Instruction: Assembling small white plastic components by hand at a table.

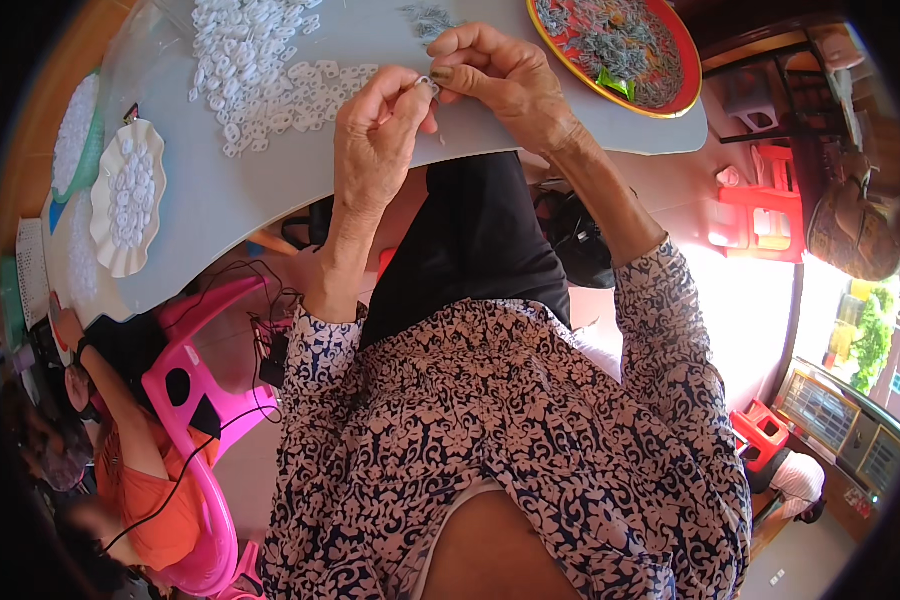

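Observation:
Above the table's near edge, my left hand (378, 135) pinches a small white plastic piece (427, 84) between thumb and forefinger. My right hand (510, 88) meets it there, thumb and forefinger pressed together at the piece; whatever lies between those fingertips is too small to make out. Left of my hands spreads a heap of white oval pieces with holes (255, 60), with a flatter scatter (305, 105) nearer me. Just beyond my right fingers lies a little pile of grey pieces (428, 20). A red-rimmed round tray (692, 75) to the right holds many grey pieces and a bright green bit.
A white scalloped dish (107, 250) of white pieces stands on the grey table (205, 190), beside a green tray (92, 150). At lower left a person in orange (155, 500) sits by a pink chair (185, 400). Red stools (760, 220) stand at right.

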The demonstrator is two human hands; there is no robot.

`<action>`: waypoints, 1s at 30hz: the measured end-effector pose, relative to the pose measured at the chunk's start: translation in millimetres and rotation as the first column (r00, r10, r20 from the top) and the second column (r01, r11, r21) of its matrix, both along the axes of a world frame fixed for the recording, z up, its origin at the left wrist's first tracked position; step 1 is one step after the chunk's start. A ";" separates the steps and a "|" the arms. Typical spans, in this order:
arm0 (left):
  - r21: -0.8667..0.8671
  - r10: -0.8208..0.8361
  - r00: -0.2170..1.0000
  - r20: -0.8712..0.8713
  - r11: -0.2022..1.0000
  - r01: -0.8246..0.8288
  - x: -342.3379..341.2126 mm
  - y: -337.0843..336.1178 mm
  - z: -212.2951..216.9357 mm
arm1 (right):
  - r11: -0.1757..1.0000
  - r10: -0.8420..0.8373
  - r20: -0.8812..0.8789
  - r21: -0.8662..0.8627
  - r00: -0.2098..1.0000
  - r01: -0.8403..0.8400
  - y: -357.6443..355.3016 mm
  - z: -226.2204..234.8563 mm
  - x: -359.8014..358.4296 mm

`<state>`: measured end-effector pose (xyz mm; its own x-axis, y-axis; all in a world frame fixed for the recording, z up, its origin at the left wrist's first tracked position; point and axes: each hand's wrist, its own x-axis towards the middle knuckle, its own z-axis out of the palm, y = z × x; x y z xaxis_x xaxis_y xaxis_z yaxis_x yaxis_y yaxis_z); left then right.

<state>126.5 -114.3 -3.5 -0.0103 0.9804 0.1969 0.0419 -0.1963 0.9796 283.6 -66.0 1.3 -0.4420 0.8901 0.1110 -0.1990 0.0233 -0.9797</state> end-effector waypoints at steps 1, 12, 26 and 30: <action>0.008 0.004 1.000 -0.029 1.000 -0.004 0.5 -0.7 -0.5 | 1.000 0.001 0.000 -0.002 1.000 -0.001 -0.1 -1.3 0.1; 0.017 -0.111 0.989 0.102 0.994 0.110 -8.6 4.8 -13.5 | 0.989 0.029 0.195 0.137 0.980 -0.056 3.3 -2.1 3.0; 0.047 -0.057 0.998 0.014 0.997 0.056 -5.0 3.5 -12.1 | 0.985 -0.062 0.223 0.174 0.973 0.022 -1.2 0.4 0.1; 0.054 -0.057 0.997 0.058 0.997 0.053 -4.4 0.8 -8.6 | 0.982 -0.061 0.215 0.185 0.975 0.021 -4.8 1.4 -2.3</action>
<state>122.1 -113.4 -12.1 0.0302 0.9682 0.2483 -0.0280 -0.2475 0.9685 281.3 -70.9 2.7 -0.4368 0.8821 0.1763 0.0248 0.2077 -0.9779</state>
